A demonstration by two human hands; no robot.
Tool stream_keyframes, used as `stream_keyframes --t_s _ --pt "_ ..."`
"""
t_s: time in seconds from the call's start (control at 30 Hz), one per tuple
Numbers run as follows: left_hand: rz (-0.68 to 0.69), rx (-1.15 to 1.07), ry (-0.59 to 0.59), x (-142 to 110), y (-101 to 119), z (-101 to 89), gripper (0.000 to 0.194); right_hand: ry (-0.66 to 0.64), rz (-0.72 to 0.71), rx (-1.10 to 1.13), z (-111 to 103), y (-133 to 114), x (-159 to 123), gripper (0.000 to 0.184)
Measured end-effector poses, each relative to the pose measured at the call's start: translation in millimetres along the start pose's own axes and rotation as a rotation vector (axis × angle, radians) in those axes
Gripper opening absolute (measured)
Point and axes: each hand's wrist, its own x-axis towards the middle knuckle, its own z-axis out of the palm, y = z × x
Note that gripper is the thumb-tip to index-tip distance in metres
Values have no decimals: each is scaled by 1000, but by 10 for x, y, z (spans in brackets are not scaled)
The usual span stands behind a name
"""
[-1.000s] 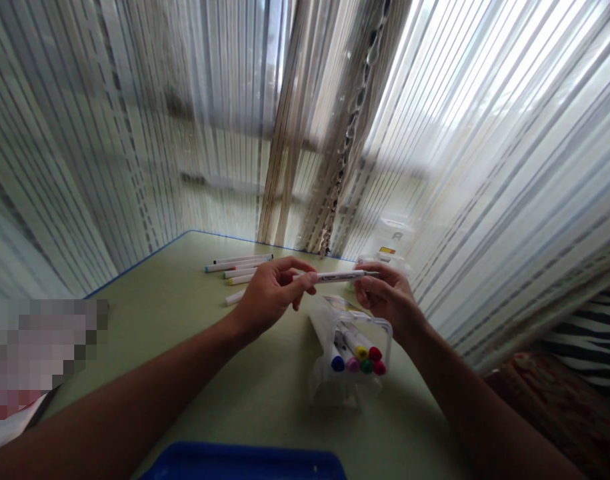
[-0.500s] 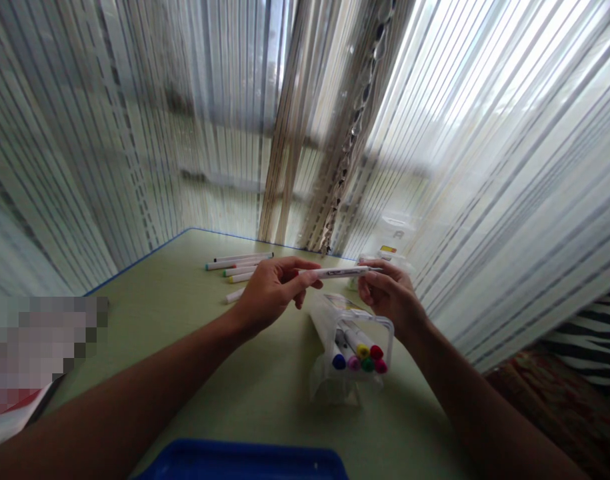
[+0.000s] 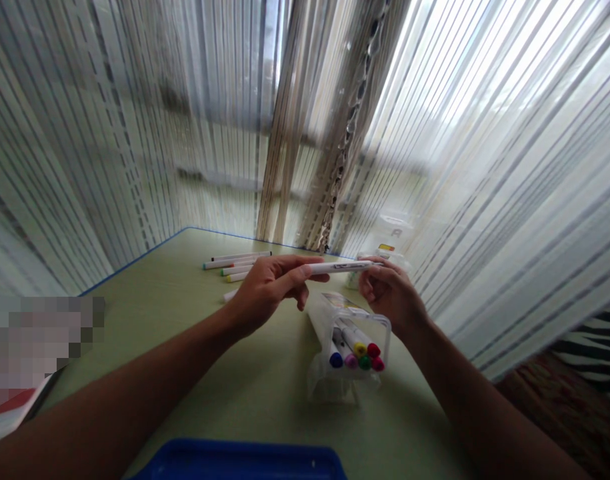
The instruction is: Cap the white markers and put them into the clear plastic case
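Note:
A white marker [image 3: 342, 267] is held level above the table between my two hands. My left hand [image 3: 277, 283] pinches its left end between thumb and fingers. At its other end, the fingertips of my right hand [image 3: 389, 287] are closed on the tip. Below the marker, a clear plastic case [image 3: 319, 320] lies on its side with its open end towards me. Several markers with blue, pink, green, yellow and red ends [image 3: 359, 349] show inside it. Beyond my left hand, several white markers [image 3: 237, 263] lie on the table, partly hidden by that hand.
The pale green table [image 3: 149, 333] has a blue edge. A blue tray [image 3: 249, 457] is at the near edge. Behind my right hand stands a clear container [image 3: 392, 243] with a label. A striped sheer curtain [image 3: 215, 133] hangs behind the table. A blurred-out item lies at left.
My left hand has shifted slightly left and the grip on the marker's left end looks a little different. The view has moved slightly; the case and loose markers stay put.

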Motion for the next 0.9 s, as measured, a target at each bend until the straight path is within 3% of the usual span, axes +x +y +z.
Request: stream_keyframes --t_s 0.43,0.67,0.9 --pt "-5 -94 -30 21 -19 -19 34 6 3 26 -15 6 6 13" --pt "-2 119 71 36 -24 -7 34 17 11 -12 7 5 4 14" --pt "27 239 65 42 -28 -20 32 -25 -3 -30 11 17 -7 13"
